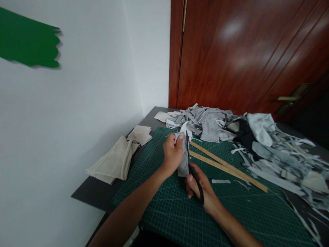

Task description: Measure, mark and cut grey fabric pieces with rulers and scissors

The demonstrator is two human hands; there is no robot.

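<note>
My left hand (172,151) pinches a strip of grey fabric (183,164) near its upper end, thumb on top, and holds it above the mat. In my right hand (202,188) is a pair of scissors (197,183) with black handles, fingers wrapped round the loops. The blades point away from me and run along the right edge of the fabric; whether they are fully closed I cannot make out. Below both hands lies a green cutting mat (164,209) with a printed grid.
Two wooden rulers (226,164) lie crossed on the mat, near a small grey scrap (221,181). Grey fabric pieces (208,123) are heaped at the back, more scraps and strips (280,154) at the right. Folded cream cloth (113,161) sits left, beside the white wall (97,96).
</note>
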